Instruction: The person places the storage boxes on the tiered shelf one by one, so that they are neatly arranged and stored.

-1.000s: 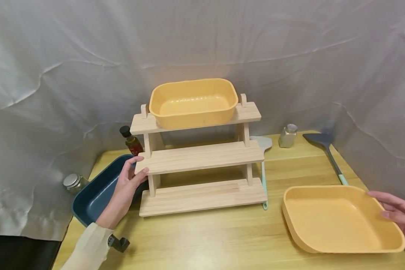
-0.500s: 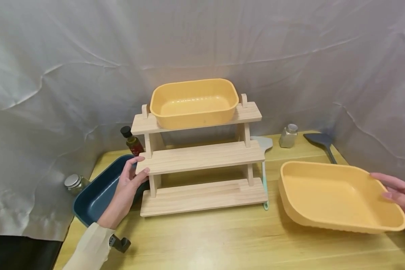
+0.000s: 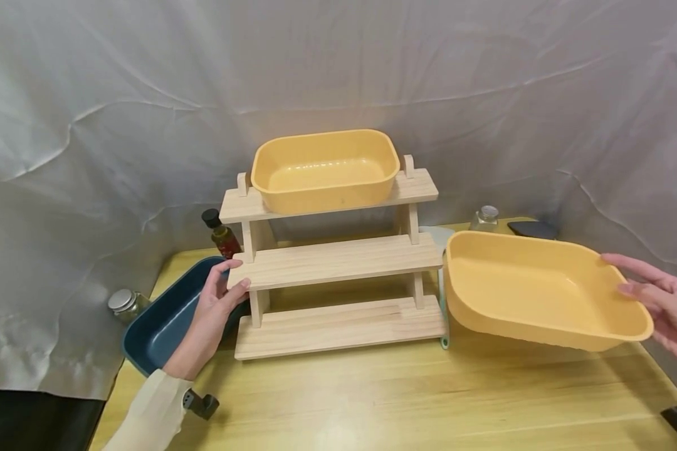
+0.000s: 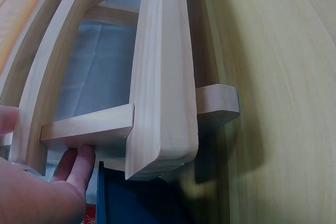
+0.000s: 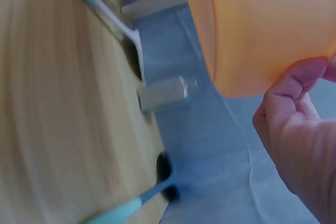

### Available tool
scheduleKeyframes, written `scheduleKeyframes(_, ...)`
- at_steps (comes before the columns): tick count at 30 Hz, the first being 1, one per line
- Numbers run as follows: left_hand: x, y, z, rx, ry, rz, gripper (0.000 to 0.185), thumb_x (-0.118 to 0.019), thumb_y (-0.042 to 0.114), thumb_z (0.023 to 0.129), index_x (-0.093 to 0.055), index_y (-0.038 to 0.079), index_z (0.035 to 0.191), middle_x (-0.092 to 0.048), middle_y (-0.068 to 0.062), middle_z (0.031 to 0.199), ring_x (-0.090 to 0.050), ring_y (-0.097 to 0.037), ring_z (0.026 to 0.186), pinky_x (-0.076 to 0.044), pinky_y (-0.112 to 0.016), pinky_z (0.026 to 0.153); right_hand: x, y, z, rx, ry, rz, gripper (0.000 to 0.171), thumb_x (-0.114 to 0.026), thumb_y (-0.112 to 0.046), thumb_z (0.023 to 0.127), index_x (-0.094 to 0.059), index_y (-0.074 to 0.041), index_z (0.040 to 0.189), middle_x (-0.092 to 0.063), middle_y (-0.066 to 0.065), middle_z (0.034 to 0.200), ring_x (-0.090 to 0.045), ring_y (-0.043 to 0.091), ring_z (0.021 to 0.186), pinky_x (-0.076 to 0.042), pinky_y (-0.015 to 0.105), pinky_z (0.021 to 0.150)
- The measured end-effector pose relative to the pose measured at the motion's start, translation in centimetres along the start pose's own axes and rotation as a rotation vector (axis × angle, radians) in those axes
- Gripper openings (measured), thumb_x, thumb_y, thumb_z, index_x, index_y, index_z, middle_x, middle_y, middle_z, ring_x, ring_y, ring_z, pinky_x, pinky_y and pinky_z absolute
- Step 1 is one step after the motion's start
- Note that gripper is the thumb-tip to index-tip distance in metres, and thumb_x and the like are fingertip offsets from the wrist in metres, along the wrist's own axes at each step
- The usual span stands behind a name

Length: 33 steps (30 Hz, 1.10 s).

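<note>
Yellow tray (image 3: 536, 294) partly hiding dark spatula (image 3: 533, 229)

**A staged kitchen corner**

A kitchen setting is suggested by baking dishes, spatulas and seasoning jars laid out on a wooden worktop (image 3: 372, 401) around a tiered wooden rack (image 3: 338, 263). A creased grey sheet (image 3: 146, 94) is hung behind as a backdrop, so a mock-up is indicated.
</note>
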<state>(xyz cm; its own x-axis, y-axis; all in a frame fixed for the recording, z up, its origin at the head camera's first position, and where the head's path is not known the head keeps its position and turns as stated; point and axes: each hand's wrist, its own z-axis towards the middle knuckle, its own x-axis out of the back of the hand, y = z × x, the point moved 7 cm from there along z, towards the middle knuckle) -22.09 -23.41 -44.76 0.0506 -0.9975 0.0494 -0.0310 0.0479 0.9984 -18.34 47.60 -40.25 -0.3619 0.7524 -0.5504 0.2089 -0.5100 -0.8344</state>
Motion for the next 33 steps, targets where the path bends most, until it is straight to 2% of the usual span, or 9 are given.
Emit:
scheduleKeyframes(3, 0.0, 0.0, 0.0, -0.002, -0.001, 0.001, 0.053, -0.067, 0.027, 0.112, -0.042, 0.012, 0.156, -0.047, -0.012, 0.145, -0.057, -0.020, 0.126, -0.052, -0.026, 0.104, -1.6, 0.1, 1.3, 0.017, 0.025, -0.018, 0.065, -0.020, 0.014, 0.113, -0.062, -0.012, 0.155, -0.076, 0.019, 0.119, -0.079, 0.026, 0.086, -0.065, 0.039, 0.074)
scheduleKeyframes(6, 0.0, 0.0, 0.1, 0.001, -0.001, 0.001, 0.053, -0.067, 0.027, 0.112, -0.042, 0.012, 0.156, -0.047, -0.012, 0.144, -0.057, -0.020, 0.125, -0.051, -0.027, 0.105, -2.8, 0.3, 2.5, 0.018, 0.077, -0.080, 0.061, -0.025, 0.013, 0.114, -0.062, -0.012, 0.155, -0.074, 0.016, 0.109, -0.075, 0.021, 0.077, -0.065, 0.035, 0.070)
scheduleKeyframes(8, -0.1, 0.0, 0.1, 0.002, -0.002, 0.001, 0.053, -0.067, 0.027, 0.112, -0.042, 0.012, 0.156, -0.047, -0.011, 0.144, -0.057, -0.020, 0.125, -0.051, -0.028, 0.106, -3.6, 0.3, 3.3, 0.015, 0.096, -0.109, 0.058, -0.028, 0.012, 0.115, -0.062, -0.012, 0.155, -0.073, 0.013, 0.107, -0.074, 0.019, 0.078, -0.064, 0.030, 0.067)
scheduleKeyframes(10, -0.1, 0.1, 0.1, 0.004, -0.002, -0.001, 0.053, -0.067, 0.027, 0.112, -0.042, 0.012, 0.156, -0.047, -0.011, 0.145, -0.057, -0.020, 0.125, -0.051, -0.029, 0.107, -4.4, 0.4, 4.1, 0.010, 0.101, -0.111, 0.057, -0.030, 0.012, 0.114, -0.063, -0.012, 0.154, -0.073, 0.014, 0.112, -0.078, 0.023, 0.090, -0.065, 0.033, 0.072)
scheduleKeyframes(14, -0.1, 0.2, 0.1, 0.008, 0.002, 0.002, 0.053, -0.066, 0.027, 0.112, -0.041, 0.013, 0.156, -0.046, -0.010, 0.147, -0.056, -0.020, 0.126, -0.050, -0.030, 0.108, -5.9, 0.7, 5.9, 0.005, 0.107, -0.111, 0.057, -0.033, 0.014, 0.113, -0.065, -0.012, 0.152, -0.072, 0.014, 0.117, -0.077, 0.023, 0.095, -0.065, 0.035, 0.075)
scheduleKeyframes(15, -0.1, 0.2, 0.1, 0.010, 0.002, 0.004, 0.053, -0.067, 0.027, 0.112, -0.041, 0.013, 0.156, -0.046, -0.010, 0.146, -0.057, -0.020, 0.126, -0.050, -0.031, 0.108, -6.2, 0.8, 6.2, 0.004, 0.116, -0.118, 0.057, -0.034, 0.014, 0.113, -0.065, -0.013, 0.152, -0.072, 0.015, 0.120, -0.078, 0.026, 0.099, -0.065, 0.040, 0.078)
scheduleKeyframes(20, 0.0, 0.3, 0.1, 0.009, 0.006, 0.013, 0.053, -0.067, 0.027, 0.112, -0.041, 0.013, 0.157, -0.047, -0.011, 0.145, -0.057, -0.020, 0.126, -0.051, -0.030, 0.107, -7.9, 1.2, 7.9, 0.011, 0.135, -0.179, 0.053, -0.040, 0.013, 0.112, -0.067, -0.012, 0.149, -0.071, 0.011, 0.116, -0.076, 0.023, 0.095, -0.065, 0.037, 0.076)
scheduleKeyframes(25, 0.0, -0.1, -0.1, 0.027, 0.003, 0.024, 0.054, -0.066, 0.028, 0.112, -0.040, 0.013, 0.157, -0.047, -0.012, 0.145, -0.058, -0.019, 0.125, -0.051, -0.029, 0.107, -9.9, 1.8, 9.6, 0.002, 0.074, -0.177, 0.050, -0.042, 0.015, 0.111, -0.068, -0.008, 0.146, -0.073, 0.012, 0.114, -0.076, 0.023, 0.092, -0.065, 0.038, 0.075)
scheduleKeyframes(33, 0.0, 0.2, -0.1, 0.032, -0.010, 0.040, 0.055, -0.065, 0.029, 0.113, -0.039, 0.014, 0.158, -0.049, -0.014, 0.142, -0.060, -0.018, 0.125, -0.049, -0.033, 0.110, -12.9, 3.1, 12.3, 0.013, 0.077, -0.282, 0.044, -0.051, 0.013, 0.109, -0.071, -0.009, 0.142, -0.063, 0.009, 0.128, -0.073, 0.020, 0.100, -0.064, 0.033, 0.079)
